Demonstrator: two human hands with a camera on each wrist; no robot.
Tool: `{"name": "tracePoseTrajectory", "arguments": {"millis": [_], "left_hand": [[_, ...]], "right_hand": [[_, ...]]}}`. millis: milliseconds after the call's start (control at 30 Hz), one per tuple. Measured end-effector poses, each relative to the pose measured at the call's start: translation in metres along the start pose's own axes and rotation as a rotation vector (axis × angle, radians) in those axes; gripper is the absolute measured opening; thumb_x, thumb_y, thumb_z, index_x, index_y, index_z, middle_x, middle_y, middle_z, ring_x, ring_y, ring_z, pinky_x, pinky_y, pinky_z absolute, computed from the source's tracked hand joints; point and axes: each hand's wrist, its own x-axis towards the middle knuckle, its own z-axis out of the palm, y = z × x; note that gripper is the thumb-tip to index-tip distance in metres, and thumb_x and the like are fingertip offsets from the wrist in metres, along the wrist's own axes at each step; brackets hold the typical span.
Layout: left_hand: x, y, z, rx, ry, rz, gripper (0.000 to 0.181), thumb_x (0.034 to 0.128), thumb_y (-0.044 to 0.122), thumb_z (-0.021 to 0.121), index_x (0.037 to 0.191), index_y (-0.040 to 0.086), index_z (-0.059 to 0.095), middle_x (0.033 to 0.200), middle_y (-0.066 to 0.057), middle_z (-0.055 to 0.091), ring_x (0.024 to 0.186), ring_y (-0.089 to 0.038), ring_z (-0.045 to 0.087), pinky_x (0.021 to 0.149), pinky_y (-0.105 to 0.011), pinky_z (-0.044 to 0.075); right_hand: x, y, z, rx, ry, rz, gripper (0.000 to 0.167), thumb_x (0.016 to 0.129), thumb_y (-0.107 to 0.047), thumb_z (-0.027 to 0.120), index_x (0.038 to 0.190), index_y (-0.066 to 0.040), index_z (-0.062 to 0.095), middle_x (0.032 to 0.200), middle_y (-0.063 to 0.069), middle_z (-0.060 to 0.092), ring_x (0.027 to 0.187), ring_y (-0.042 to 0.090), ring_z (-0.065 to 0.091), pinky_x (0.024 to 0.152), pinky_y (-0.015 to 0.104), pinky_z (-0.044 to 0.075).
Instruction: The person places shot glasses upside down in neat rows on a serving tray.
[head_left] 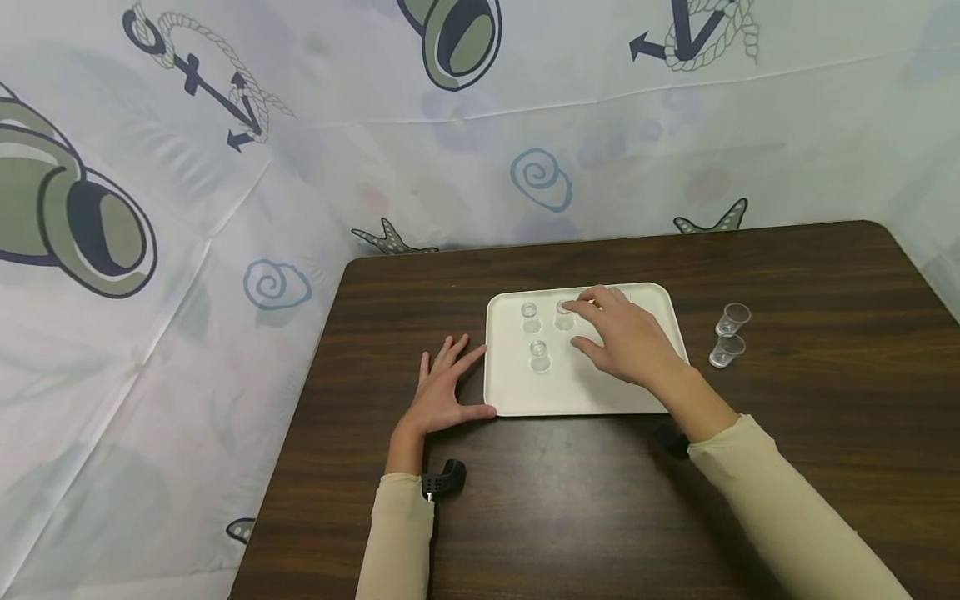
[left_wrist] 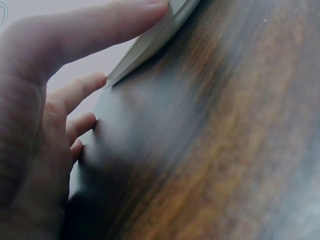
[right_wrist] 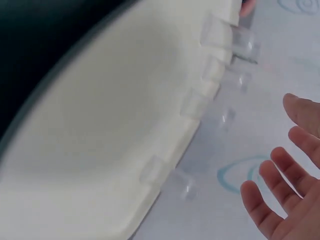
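On the white tray (head_left: pixel 577 392) stand small clear cups, narrow end up: one at the back left (head_left: pixel 531 317), one in front of it (head_left: pixel 539 357) and one (head_left: pixel 564 318) by my right index finger. My right hand (head_left: pixel 626 337) hovers over the tray, fingers spread and holding nothing. In the right wrist view the fingers (right_wrist: pixel 285 180) are apart from several cups (right_wrist: pixel 207 107); one cup is hidden by the hand in the head view. My left hand (head_left: pixel 442 396) rests at the tray's left edge, its thumb and index finger touching it.
Two more clear cups, a farther one (head_left: pixel 732 318) and a nearer one (head_left: pixel 727 351), stand wide end up on the dark wooden table (head_left: pixel 810 400), right of the tray. Behind the table hangs a patterned white cloth (head_left: pixel 450 175).
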Motion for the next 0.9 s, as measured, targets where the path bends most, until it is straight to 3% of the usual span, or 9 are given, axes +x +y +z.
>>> {"name": "tracePoseTrajectory", "arguments": {"millis": [400,567,700,900], "left_hand": [[-0.001,0.002,-0.002,-0.009,-0.006,-0.004,0.101,0.0685,0.068,0.077,0.153,0.030,0.037,0.162,-0.007,0.020,0.150,-0.031,0.007,0.112,-0.065,-0.003],[-0.001,0.002,-0.002,0.001,0.000,-0.001,0.102,0.0679,0.068,0.077,0.153,0.030,0.037,0.162,-0.008,0.021,0.149,-0.032,0.007,0.111,-0.065,-0.002],[-0.001,0.001,-0.001,-0.001,0.001,0.002,0.102,0.0674,0.067,0.077,0.153,0.030,0.037,0.162,-0.008,0.021,0.150,-0.032,0.007,0.112,-0.065,-0.003],[-0.001,0.001,-0.001,-0.001,0.000,0.002,0.102,0.0681,0.067,0.077,0.153,0.030,0.036,0.162,-0.008,0.021,0.150,-0.032,0.007,0.112,-0.065,-0.003]], "right_hand": [[-0.038,0.037,-0.037,0.059,0.179,0.187,0.045,0.088,-0.021,0.074,0.131,-0.011,0.062,0.127,0.012,0.053,0.113,0.034,0.049,0.063,0.053,0.049],[-0.060,0.055,-0.045,0.065,0.238,0.359,0.044,0.090,-0.023,0.072,0.131,-0.012,0.062,0.129,0.016,0.052,0.117,0.039,0.046,0.060,0.059,0.045],[-0.077,0.069,-0.048,0.112,0.247,0.511,0.047,0.093,-0.031,0.067,0.135,-0.013,0.059,0.134,0.019,0.048,0.120,0.042,0.043,0.067,0.065,0.040],[-0.104,0.087,-0.043,0.143,0.259,0.608,0.052,0.093,-0.035,0.064,0.137,-0.007,0.056,0.132,0.022,0.047,0.113,0.041,0.047,0.069,0.060,0.040]]}}
